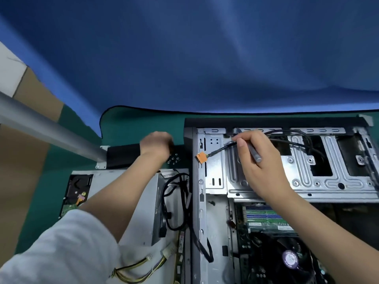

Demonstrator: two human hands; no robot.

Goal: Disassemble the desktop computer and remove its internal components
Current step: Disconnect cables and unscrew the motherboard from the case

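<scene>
A deep blue cloth (205, 58) hangs behind a green mat (143, 124). The case (266, 187) is bare silver-grey, its cable (287, 134) black, the connector (201, 157) orange.

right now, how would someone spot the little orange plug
Start at the open computer case on the right. Near its upper left corner, a thin black cable runs leftward from the right hand. The orange plug hangs at its end, the only bright orange piece against grey metal.

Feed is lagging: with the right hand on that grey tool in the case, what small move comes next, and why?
Probably bring the left hand back to pull the orange-tipped black cable clear of the open silver metal case; its connector already hangs loose, while the right hand holds the grey pen-shaped tool.
</scene>
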